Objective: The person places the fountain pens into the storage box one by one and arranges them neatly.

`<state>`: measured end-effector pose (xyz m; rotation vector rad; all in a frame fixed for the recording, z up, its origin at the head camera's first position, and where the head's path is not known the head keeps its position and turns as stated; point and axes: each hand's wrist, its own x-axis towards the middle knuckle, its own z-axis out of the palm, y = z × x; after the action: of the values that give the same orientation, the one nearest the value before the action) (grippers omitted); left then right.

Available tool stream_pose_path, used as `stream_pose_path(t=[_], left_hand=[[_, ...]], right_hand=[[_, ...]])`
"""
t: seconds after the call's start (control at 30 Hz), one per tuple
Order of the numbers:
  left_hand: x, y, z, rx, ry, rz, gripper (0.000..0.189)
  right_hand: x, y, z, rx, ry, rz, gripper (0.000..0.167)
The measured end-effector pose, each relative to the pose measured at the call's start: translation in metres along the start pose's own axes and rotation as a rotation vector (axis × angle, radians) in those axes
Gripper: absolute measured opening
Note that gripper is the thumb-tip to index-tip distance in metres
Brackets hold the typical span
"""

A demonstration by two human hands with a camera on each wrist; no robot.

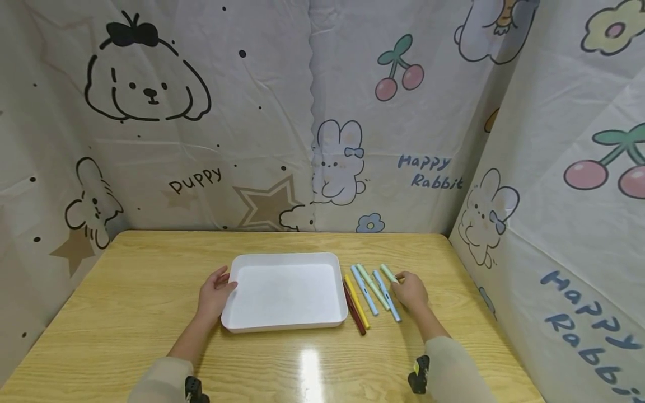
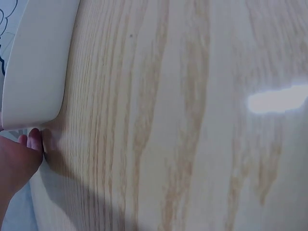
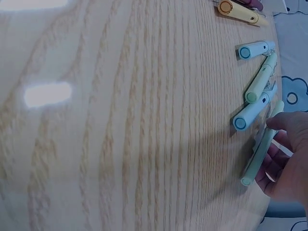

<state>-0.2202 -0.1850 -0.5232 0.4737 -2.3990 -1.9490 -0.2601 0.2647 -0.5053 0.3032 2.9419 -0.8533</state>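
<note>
My right hand (image 1: 412,290) pinches a light green pen (image 3: 262,147) between thumb and fingers, at the right end of a group of pens on the wood-grain table (image 1: 267,364). The pen's long axis slants, its far end pointing away from me and to the left. My left hand (image 1: 213,294) grips the left edge of a white rectangular tray (image 1: 289,291), whose long sides run left to right.

Five more pens lie between the one I hold and the tray: a dark red pen (image 1: 354,308) just beside the tray's right wall, then a yellow pen (image 1: 357,301), a blue pen (image 1: 364,290), another green pen (image 1: 373,287) and a second blue pen (image 1: 387,296). All slant much the same way, far ends leftward.

The curtain on my right (image 1: 544,235) reads "Happy Rabbit" beside cherries and a rabbit. Beyond the table, the back curtain (image 1: 272,134) reads "PUPPY" on the left and "Happy Rabbit" on the right.
</note>
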Motion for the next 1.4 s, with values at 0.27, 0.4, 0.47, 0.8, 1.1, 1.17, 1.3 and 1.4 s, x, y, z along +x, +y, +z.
stream_pose_path(t=[0.27,0.4,0.47,0.8,1.1,1.17,1.3,1.4], left_hand=[[0.003,-0.001,0.002,-0.002,0.007,-0.002,0.055],[0.003,-0.002,0.003,0.012,0.007,0.004,0.054],[0.003,-0.002,0.003,0.022,0.010,0.009,0.053],[0.004,-0.001,0.006,0.041,0.019,0.021,0.050],[0.003,0.000,0.005,0.053,0.017,0.016,0.049],[0.003,0.000,0.005,0.051,0.018,0.015,0.049],[0.003,0.000,0.005,0.051,0.024,0.018,0.049],[0.004,0.000,0.007,0.057,0.030,0.022,0.049]], right_hand=[[0.000,-0.002,-0.007,-0.004,0.021,-0.064,0.034],[-0.001,-0.003,-0.011,-0.027,0.020,-0.106,0.034],[-0.001,-0.003,-0.013,-0.041,0.021,-0.129,0.034],[-0.006,-0.013,-0.022,-0.069,0.012,-0.213,0.034],[-0.008,-0.025,-0.027,-0.102,-0.022,-0.293,0.031],[-0.008,-0.028,-0.027,-0.105,-0.032,-0.315,0.031],[-0.010,-0.035,-0.028,-0.105,-0.047,-0.342,0.029],[-0.012,-0.040,-0.028,-0.111,-0.061,-0.364,0.028]])
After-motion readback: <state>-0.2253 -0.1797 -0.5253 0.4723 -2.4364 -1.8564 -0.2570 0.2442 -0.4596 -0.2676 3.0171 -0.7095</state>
